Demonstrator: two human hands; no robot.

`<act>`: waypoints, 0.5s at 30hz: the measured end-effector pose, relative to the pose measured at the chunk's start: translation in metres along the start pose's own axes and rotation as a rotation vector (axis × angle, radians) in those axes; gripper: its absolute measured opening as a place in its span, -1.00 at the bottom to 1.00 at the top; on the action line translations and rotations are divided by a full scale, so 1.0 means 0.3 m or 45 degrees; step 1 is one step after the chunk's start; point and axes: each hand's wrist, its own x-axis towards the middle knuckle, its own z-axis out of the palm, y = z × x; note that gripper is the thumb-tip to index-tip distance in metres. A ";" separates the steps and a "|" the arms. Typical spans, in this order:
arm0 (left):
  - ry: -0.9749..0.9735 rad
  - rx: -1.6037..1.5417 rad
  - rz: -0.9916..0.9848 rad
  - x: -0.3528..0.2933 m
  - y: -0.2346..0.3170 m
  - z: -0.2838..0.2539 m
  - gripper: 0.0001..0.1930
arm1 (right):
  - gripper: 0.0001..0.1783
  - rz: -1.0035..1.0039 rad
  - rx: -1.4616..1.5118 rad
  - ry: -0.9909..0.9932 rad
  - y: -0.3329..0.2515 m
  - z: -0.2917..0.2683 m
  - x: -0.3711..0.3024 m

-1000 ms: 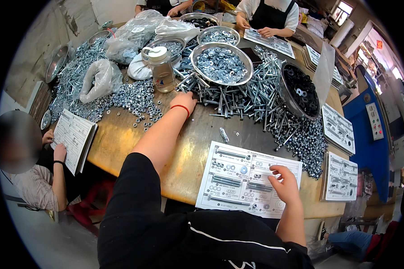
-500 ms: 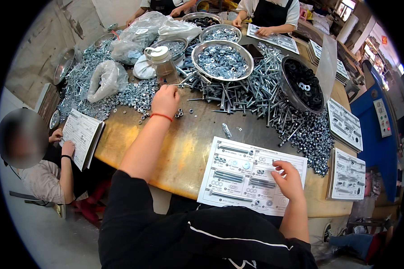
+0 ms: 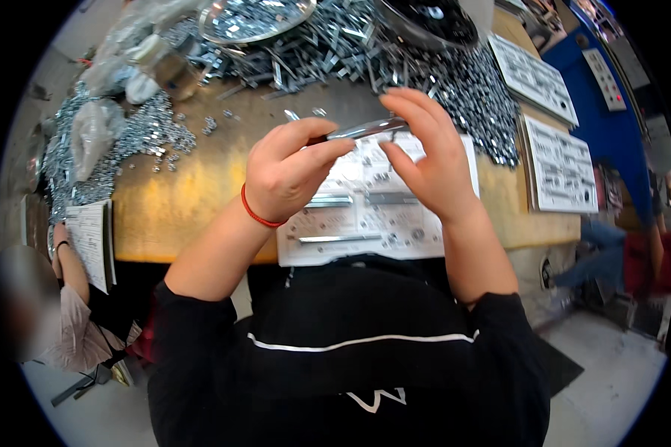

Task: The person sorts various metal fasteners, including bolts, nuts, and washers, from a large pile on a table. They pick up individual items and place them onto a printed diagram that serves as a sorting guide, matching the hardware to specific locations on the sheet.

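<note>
In front of me, my left hand (image 3: 291, 167) pinches a long shiny metal bolt (image 3: 365, 128) between thumb and fingers, held roughly level above a printed sheet (image 3: 317, 252). I cannot make out whether it is a single bolt or more. At the bolt's far end is my right hand (image 3: 429, 153), thumb and fingers apart around the tip. A small dark piece shows by that tip, too blurred to name. The sheet, with pictures of bolts, nuts and washers, lies at the table's near edge, partly hidden by both hands.
Beyond the sheet lies a heap of long bolts (image 3: 306, 59), with a pile of nuts (image 3: 473, 97) at right. Metal bowls of washers (image 3: 257, 22) and black parts (image 3: 432, 22) stand behind. Sheet stacks (image 3: 563, 167) lie at right. Another person (image 3: 74, 320) sits at left.
My left hand has come back from the bolt heap with a bolt. My right hand has risen from the sheet to meet it. The view has tilted down toward me.
</note>
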 end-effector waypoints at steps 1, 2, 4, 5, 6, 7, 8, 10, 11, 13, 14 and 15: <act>-0.013 -0.085 -0.012 0.009 0.028 0.045 -0.70 | -0.65 -0.036 -0.030 -0.024 0.026 -0.014 -0.017; -0.023 -0.168 -0.026 0.009 0.051 0.081 -0.71 | -0.72 -0.075 -0.057 -0.050 0.042 -0.031 -0.043; -0.079 -0.245 -0.127 0.010 0.073 0.117 -0.57 | -0.78 0.065 -0.090 -0.105 0.067 -0.082 -0.101; -0.057 -0.299 -0.255 0.012 0.099 0.135 -0.53 | -0.81 0.131 -0.105 -0.133 0.085 -0.115 -0.134; -0.037 -0.361 -0.371 0.020 0.115 0.152 -0.48 | -0.81 0.241 -0.114 -0.168 0.111 -0.158 -0.171; -0.098 -0.386 -0.471 -0.005 0.097 0.141 -0.33 | -0.81 0.351 -0.110 -0.202 0.151 -0.196 -0.219; -0.091 -0.399 -0.561 -0.033 0.077 0.134 -0.34 | -0.81 0.460 -0.105 -0.237 0.185 -0.228 -0.264; -0.163 -0.329 -0.832 -0.114 0.034 0.106 -0.36 | -0.81 0.661 -0.166 -0.406 0.226 -0.266 -0.347; -0.188 -0.279 -0.893 -0.160 0.010 0.090 -0.36 | -0.81 0.763 -0.197 -0.491 0.244 -0.272 -0.385; -0.240 -0.190 -1.007 -0.242 -0.037 0.065 -0.37 | -0.81 0.661 -0.287 -0.516 0.285 -0.259 -0.461; -0.228 -0.163 -1.086 -0.275 -0.050 0.052 -0.38 | -0.81 0.606 -0.329 -0.530 0.302 -0.254 -0.491; -0.217 -0.134 -1.165 -0.301 -0.060 0.039 -0.40 | -0.81 0.595 -0.352 -0.512 0.301 -0.241 -0.502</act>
